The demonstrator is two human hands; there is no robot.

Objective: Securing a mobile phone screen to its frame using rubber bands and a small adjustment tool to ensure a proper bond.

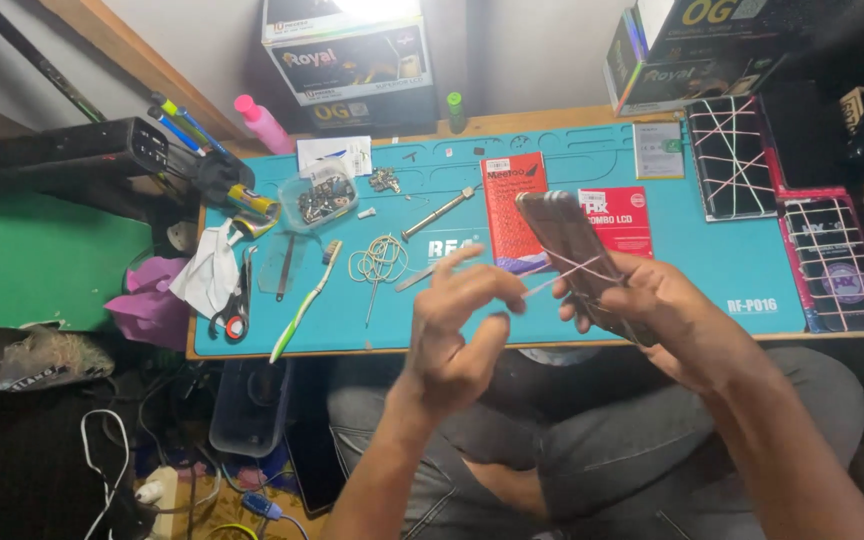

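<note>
Wooden and small, the counter (552,120) carries a teal work mat (732,255) that covers nearly all of its top. Over the near edge the right hand (667,315) is closed around a dark phone (562,235), its lower end hidden in the palm; a thin rubber band (582,270) crosses the phone's body. The left hand (462,325) is half open, with thumb and forefinger pinched on the band's stretched end, though motion blur makes the exact grip hard to make out.

Two red boxes (512,205) lie on the mat behind the phone, partly covered by it. At the right edge two flat panels (732,160) are each laced with rubber bands. Toward the left edge lie one green toothbrush (302,305), one pair of scissors (237,300), one loose bunch of rubber bands (380,258), one screwdriver (439,213) and one clear tub (320,198) of small parts too tiny to count. Three cardboard boxes (352,60) stand along the far edge, cut off by the frame.
</note>
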